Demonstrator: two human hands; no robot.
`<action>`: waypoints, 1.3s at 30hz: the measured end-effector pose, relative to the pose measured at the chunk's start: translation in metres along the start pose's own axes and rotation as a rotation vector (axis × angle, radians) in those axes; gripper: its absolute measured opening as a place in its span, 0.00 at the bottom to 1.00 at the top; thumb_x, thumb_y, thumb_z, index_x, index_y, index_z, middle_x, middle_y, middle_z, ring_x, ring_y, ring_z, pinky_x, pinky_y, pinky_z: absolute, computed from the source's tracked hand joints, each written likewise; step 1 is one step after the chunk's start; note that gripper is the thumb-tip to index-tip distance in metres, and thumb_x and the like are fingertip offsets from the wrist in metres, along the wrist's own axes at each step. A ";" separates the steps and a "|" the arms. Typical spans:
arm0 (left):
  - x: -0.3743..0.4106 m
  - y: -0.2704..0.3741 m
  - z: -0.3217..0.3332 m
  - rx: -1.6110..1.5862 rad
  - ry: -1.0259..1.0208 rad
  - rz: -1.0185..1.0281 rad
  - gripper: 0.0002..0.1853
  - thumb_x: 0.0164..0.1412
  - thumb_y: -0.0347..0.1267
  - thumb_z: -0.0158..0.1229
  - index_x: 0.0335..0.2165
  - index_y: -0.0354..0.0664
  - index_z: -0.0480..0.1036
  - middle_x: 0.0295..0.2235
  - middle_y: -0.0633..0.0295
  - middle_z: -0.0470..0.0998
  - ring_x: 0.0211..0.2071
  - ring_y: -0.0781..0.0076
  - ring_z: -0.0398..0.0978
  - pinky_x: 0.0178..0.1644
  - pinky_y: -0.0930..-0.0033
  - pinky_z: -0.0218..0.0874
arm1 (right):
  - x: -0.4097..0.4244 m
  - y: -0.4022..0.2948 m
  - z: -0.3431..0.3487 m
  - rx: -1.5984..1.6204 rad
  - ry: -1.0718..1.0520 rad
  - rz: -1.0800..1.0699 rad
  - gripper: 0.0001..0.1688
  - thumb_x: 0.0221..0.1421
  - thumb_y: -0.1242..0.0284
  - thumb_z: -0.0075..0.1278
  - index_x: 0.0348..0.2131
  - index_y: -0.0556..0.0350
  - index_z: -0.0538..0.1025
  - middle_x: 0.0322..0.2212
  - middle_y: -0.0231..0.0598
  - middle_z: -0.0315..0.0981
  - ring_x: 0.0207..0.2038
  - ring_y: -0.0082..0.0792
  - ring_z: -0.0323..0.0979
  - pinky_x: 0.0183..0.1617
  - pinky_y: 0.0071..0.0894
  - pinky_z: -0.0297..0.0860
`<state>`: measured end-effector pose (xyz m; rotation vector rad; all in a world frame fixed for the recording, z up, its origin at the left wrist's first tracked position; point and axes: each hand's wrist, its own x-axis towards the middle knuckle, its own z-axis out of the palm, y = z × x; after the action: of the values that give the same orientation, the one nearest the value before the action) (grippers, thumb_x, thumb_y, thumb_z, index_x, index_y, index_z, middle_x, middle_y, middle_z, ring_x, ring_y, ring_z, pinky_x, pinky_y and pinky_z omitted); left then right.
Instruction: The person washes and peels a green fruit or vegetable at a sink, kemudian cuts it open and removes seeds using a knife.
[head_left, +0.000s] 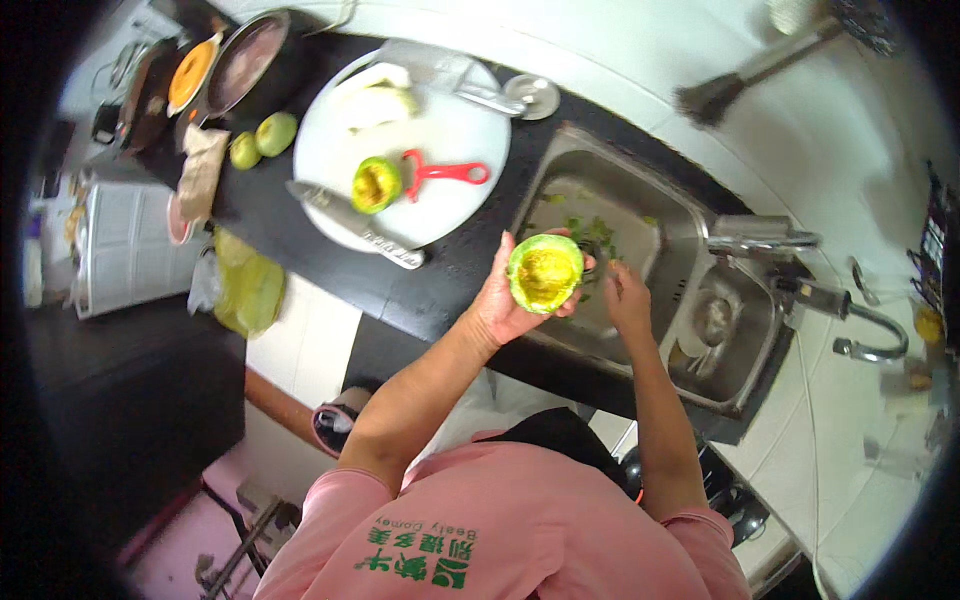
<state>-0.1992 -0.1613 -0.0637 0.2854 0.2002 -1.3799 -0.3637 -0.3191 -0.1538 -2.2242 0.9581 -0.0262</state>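
Observation:
My left hand (496, 306) holds a hollowed half of a green-skinned squash (546, 274), its yellow inside facing up, at the near left edge of the large sink basin (631, 219). My right hand (628, 300) hovers over that basin with its fingers curled together; whether something small is between them cannot be made out. Green peelings (596, 229) lie on the basin floor. On the round white cutting board (457, 206) rest another hollowed squash half (377, 184), a red peeler (448, 174) and a kitchen knife (360, 225) across its near edge.
Pale vegetable pieces (375, 101) and a cleaver (457, 79) lie at the board's far side. Two round green fruits (276, 134) and a dark pot (251, 64) stand left. Right are a faucet (757, 238) and a smaller basin (756, 360) holding dishes.

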 end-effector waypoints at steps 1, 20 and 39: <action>0.007 -0.001 0.003 0.030 0.033 -0.020 0.37 0.52 0.66 0.39 0.51 0.55 0.62 0.46 0.52 0.69 0.31 0.59 0.69 0.30 0.67 0.58 | -0.001 0.004 -0.012 0.009 0.160 -0.084 0.18 0.51 0.75 0.47 0.44 0.56 0.69 0.49 0.46 0.63 0.48 0.47 0.66 0.51 0.40 0.63; 0.147 -0.067 0.007 0.385 0.186 -0.266 0.24 0.60 0.53 0.44 0.40 0.47 0.70 0.36 0.62 0.75 0.37 0.67 0.73 0.43 0.59 0.65 | 0.036 0.070 -0.093 0.210 0.762 0.045 0.09 0.56 0.75 0.44 0.35 0.64 0.71 0.31 0.42 0.69 0.30 0.35 0.68 0.36 0.30 0.65; 0.155 -0.061 0.009 0.622 0.362 -0.247 0.25 0.59 0.55 0.41 0.43 0.51 0.70 0.42 0.62 0.73 0.40 0.70 0.69 0.42 0.68 0.59 | 0.020 -0.009 -0.066 -0.239 0.410 -0.561 0.14 0.42 0.79 0.49 0.35 0.55 0.73 0.39 0.39 0.68 0.42 0.42 0.66 0.48 0.45 0.59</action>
<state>-0.2316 -0.3196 -0.1071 1.0614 0.1004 -1.6052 -0.3614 -0.3672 -0.1038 -2.7065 0.5206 -0.6746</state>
